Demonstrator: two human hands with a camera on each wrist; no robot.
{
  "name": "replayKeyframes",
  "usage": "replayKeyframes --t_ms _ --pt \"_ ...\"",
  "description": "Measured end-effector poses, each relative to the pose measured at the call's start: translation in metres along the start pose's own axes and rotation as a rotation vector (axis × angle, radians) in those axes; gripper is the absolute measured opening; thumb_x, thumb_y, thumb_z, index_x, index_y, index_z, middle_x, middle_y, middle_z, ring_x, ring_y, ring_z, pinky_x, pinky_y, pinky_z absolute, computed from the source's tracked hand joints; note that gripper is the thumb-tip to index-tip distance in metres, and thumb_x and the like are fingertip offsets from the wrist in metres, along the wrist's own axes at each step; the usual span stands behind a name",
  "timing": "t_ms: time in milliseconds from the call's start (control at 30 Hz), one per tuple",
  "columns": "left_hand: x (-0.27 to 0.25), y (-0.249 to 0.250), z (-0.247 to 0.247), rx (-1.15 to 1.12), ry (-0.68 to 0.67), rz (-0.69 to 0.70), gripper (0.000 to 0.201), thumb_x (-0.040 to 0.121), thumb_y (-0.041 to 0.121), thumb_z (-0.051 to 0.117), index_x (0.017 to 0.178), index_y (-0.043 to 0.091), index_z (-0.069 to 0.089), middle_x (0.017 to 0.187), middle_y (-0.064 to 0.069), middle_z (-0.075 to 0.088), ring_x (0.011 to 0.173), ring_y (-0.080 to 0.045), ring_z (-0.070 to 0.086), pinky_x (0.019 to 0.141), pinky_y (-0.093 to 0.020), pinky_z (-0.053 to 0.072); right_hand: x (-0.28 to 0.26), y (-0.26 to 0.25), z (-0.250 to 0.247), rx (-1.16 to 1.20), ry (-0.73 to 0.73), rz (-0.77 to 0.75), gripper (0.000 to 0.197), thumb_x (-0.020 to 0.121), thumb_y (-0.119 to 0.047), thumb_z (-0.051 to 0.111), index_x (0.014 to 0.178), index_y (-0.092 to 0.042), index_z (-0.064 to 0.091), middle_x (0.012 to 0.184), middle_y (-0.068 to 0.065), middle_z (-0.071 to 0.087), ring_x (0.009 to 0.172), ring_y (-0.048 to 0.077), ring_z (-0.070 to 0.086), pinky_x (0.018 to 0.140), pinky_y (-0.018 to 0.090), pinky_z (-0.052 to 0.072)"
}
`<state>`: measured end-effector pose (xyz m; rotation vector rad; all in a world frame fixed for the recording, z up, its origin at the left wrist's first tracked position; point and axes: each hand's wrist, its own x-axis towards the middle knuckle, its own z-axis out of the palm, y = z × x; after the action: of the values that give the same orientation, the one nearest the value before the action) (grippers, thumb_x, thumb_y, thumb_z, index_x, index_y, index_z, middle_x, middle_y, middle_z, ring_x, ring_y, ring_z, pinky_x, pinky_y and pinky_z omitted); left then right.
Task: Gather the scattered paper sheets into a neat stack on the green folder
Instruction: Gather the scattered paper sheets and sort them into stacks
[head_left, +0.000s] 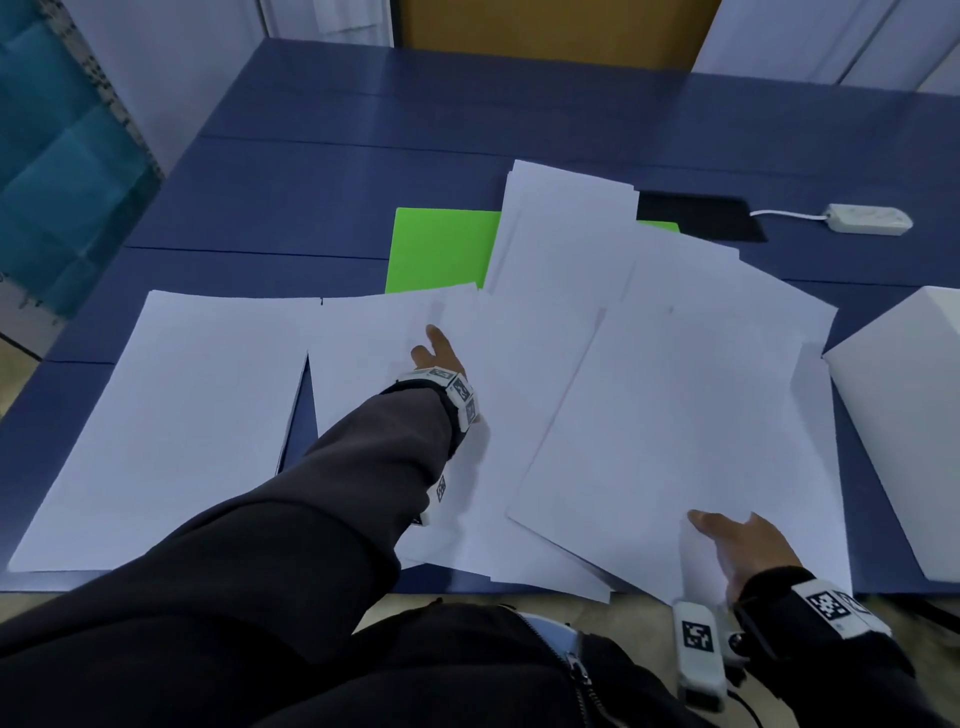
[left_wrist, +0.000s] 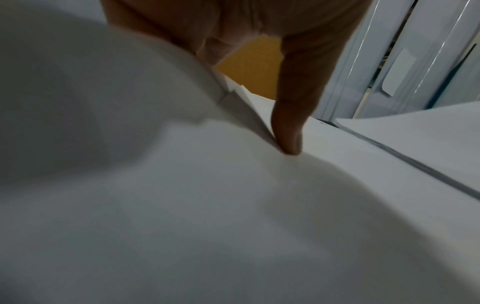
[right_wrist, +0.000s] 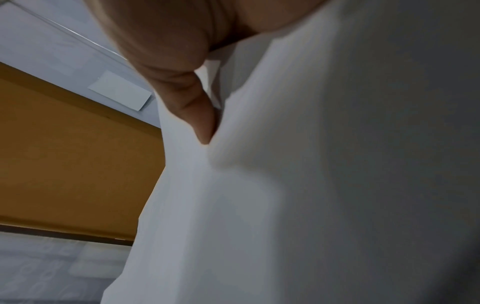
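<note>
Several white paper sheets lie scattered and overlapping on the blue table (head_left: 363, 130). The green folder (head_left: 441, 249) sits at the middle back, its right part covered by a sheet (head_left: 561, 234). My left hand (head_left: 439, 353) reaches over the middle sheets. Its thumb (left_wrist: 288, 127) presses on one sheet, and its fingers are hidden behind the lifted edge of an overlapping sheet (left_wrist: 103, 82). My right hand (head_left: 737, 545) grips the near edge of the large right sheet (head_left: 675, 415). The thumb (right_wrist: 200, 115) is on top and the fingers are hidden beneath.
A white box (head_left: 904, 415) stands at the table's right edge, close to the sheets. A black flat object (head_left: 696, 215) and a white adapter (head_left: 867, 218) with a cable lie at the back right. One separate sheet (head_left: 171, 415) lies at the left.
</note>
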<state>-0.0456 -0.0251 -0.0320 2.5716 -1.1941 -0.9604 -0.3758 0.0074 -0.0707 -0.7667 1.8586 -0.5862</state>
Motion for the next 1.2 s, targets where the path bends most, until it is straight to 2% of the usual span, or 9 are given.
replayKeyframes --t_ms 167,367,467,600,767,900,967,1067,1200 --pt "0.008 -0.004 -0.006 0.002 -0.091 -0.044 0.095 0.089 0.023 0.061 0.148 0.019 -0.013 0.148 -0.018 0.032 0.133 -0.031 0.040 0.106 -0.039 0.033 -0.003 -0.006 0.001 0.070 -0.086 0.020 0.070 0.087 -0.010 0.063 0.142 0.007 0.023 0.133 0.019 0.043 0.121 0.031 0.043 0.102 0.045 0.033" --pt "0.014 -0.027 -0.019 0.009 -0.115 0.011 0.085 0.080 0.030 0.071 0.145 0.005 0.022 0.146 -0.013 0.037 0.132 -0.030 0.039 0.106 -0.036 0.034 0.015 0.009 0.001 0.050 -0.113 0.015 0.088 0.058 -0.034 0.082 0.130 -0.002 0.041 0.121 0.018 0.058 0.109 0.037 0.058 0.096 0.060 0.042" --pt "0.015 -0.033 -0.020 0.037 -0.142 0.039 0.072 0.082 0.033 0.068 0.137 0.000 0.035 0.142 -0.016 0.041 0.128 -0.031 0.044 0.103 -0.035 0.036 0.013 0.005 0.004 0.028 -0.137 0.016 0.063 0.066 -0.026 0.079 0.116 0.000 0.051 0.109 0.021 0.062 0.100 0.038 0.061 0.093 0.063 0.043" --pt "0.017 -0.041 -0.020 0.015 -0.098 0.087 0.025 0.082 0.027 0.066 0.086 0.007 0.053 0.101 -0.019 0.051 0.089 -0.030 0.052 0.075 -0.030 0.039 -0.003 -0.009 0.010 0.011 -0.127 0.001 0.042 0.080 -0.015 0.071 0.112 -0.001 0.049 0.105 0.017 0.061 0.100 0.034 0.058 0.097 0.059 0.042" --pt "0.018 -0.049 -0.025 0.013 -0.021 0.108 0.035 0.084 0.025 0.063 0.064 0.014 0.036 0.069 -0.003 0.040 0.077 -0.026 0.043 0.067 -0.026 0.031 -0.001 -0.010 0.013 0.047 -0.122 -0.046 0.061 0.080 -0.016 0.070 0.131 0.001 0.040 0.122 0.015 0.053 0.108 0.027 0.049 0.105 0.054 0.036" --pt "0.014 -0.049 -0.035 0.047 0.044 0.143 0.023 0.092 0.024 0.053 0.091 0.001 0.054 0.111 -0.024 0.058 0.105 -0.039 0.055 0.084 -0.036 0.044 0.003 -0.008 0.012 0.000 -0.128 -0.049 0.032 0.076 -0.018 0.073 0.100 -0.007 0.055 0.116 0.019 0.060 0.110 0.037 0.056 0.102 0.056 0.039" --pt "0.013 -0.054 -0.043 0.050 0.092 0.150 0.029 0.094 0.022 0.049 0.106 -0.003 0.054 0.122 -0.025 0.056 0.112 -0.040 0.052 0.091 -0.036 0.042 0.002 -0.009 0.011 0.009 -0.129 -0.060 0.039 0.076 -0.019 0.073 0.106 -0.005 0.054 0.117 0.018 0.059 0.109 0.035 0.055 0.102 0.051 0.038" --pt "0.016 -0.070 -0.056 0.020 0.155 0.161 0.021 0.094 0.020 0.049 0.099 0.001 0.055 0.112 -0.024 0.059 0.104 -0.039 0.055 0.086 -0.034 0.043 0.001 -0.013 0.012 0.017 -0.138 -0.084 0.064 0.080 -0.016 0.069 0.132 0.006 0.038 0.117 0.010 0.049 0.114 0.028 0.046 0.102 0.043 0.032" --pt "0.020 -0.091 -0.066 -0.072 0.201 0.143 0.017 0.092 0.016 0.050 0.090 0.001 0.056 0.087 -0.020 0.054 0.080 -0.031 0.053 0.071 -0.030 0.039 0.007 -0.009 0.014 0.009 -0.131 -0.108 0.066 0.073 -0.021 0.075 0.126 0.004 0.044 0.123 0.011 0.055 0.114 0.027 0.048 0.102 0.043 0.033"
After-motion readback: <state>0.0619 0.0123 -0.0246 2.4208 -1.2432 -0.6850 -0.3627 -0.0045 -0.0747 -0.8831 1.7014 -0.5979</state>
